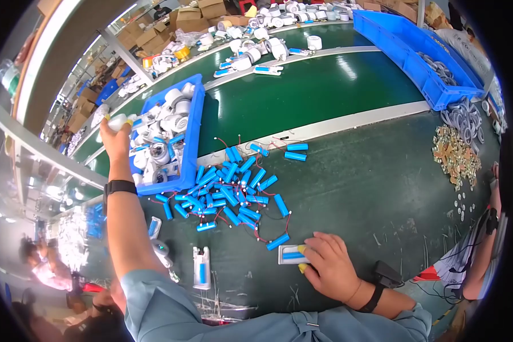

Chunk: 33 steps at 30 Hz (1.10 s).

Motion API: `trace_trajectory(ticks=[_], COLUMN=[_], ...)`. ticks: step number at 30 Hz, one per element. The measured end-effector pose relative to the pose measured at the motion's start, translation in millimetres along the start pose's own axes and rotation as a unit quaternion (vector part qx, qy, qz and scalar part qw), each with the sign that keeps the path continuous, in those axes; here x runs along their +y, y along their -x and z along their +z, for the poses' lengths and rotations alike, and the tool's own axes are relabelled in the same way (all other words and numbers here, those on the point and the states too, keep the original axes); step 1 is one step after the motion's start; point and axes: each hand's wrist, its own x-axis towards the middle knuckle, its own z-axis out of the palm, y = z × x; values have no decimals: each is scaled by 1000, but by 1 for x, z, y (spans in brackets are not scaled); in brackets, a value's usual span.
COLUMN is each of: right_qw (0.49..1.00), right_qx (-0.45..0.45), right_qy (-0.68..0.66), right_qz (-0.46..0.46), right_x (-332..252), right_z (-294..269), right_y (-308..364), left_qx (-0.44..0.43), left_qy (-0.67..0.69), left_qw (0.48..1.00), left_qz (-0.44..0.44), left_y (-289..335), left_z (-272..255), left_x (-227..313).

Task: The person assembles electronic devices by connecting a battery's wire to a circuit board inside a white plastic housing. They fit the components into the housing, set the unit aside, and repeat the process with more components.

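So the right hand [332,269] has a white casing [284,256] pinched by its end between thumb and finger, down on the green bench [370,194], and there's a blue cell lying in it already. Left hand [117,145] is way out over the blue bin [195,128], closed around a white part [118,122], though it's too small out there to say which kind. As for progress: another casing [206,281] near the front edge has its blue cell in too, and some blue shows among the white pieces in the bin. Plenty left, I'd say: a big heap of loose blue cells [229,195] with red leads sits mid-bench, not in any casing.
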Motion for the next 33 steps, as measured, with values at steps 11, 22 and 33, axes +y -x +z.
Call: trace_trajectory(ticks=[11, 22, 33], right_qw=[979, 551, 718], right_qx=[104, 4, 30], right_qy=[-175, -805, -653], right_qz=[24, 220, 239], right_x=[-12, -28, -11], right_z=[-23, -35, -27], right_y=[16, 62, 84], left_qx=[-250, -491, -402], left_qy=[413, 453, 162], left_qw=[875, 735, 865], left_qz=[34, -118, 255], left_y=[115, 375, 390], left_z=[-162, -150, -149], left_x=[137, 166, 178])
